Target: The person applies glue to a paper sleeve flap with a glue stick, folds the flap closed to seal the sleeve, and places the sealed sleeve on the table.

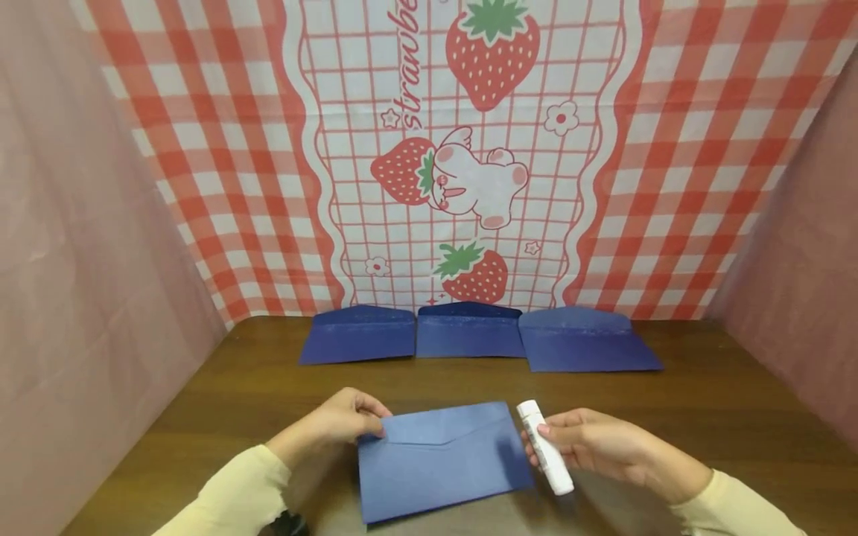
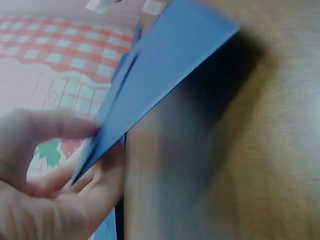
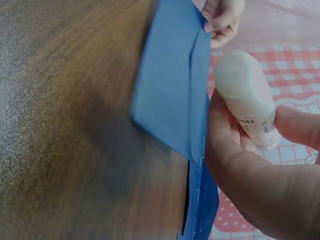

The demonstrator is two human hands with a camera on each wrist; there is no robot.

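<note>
A blue envelope (image 1: 442, 465) with its flap folded down is tilted up off the brown table in the head view. My left hand (image 1: 338, 420) pinches its upper left corner between thumb and fingers; the left wrist view shows the envelope (image 2: 165, 65) lifted, its shadow below. To the right of the envelope, my right hand (image 1: 610, 447) grips a white glue stick (image 1: 546, 450). In the right wrist view the glue stick (image 3: 245, 95) lies between thumb and fingers, its print partly visible and its cap seemingly on.
Along the table's back edge lie a left envelope (image 1: 362, 339), a middle envelope (image 1: 469, 335) and a right envelope (image 1: 586, 346), flaps raised. Behind them hangs a red checked strawberry cloth (image 1: 436, 246). A dark object (image 1: 288, 524) shows near the left sleeve.
</note>
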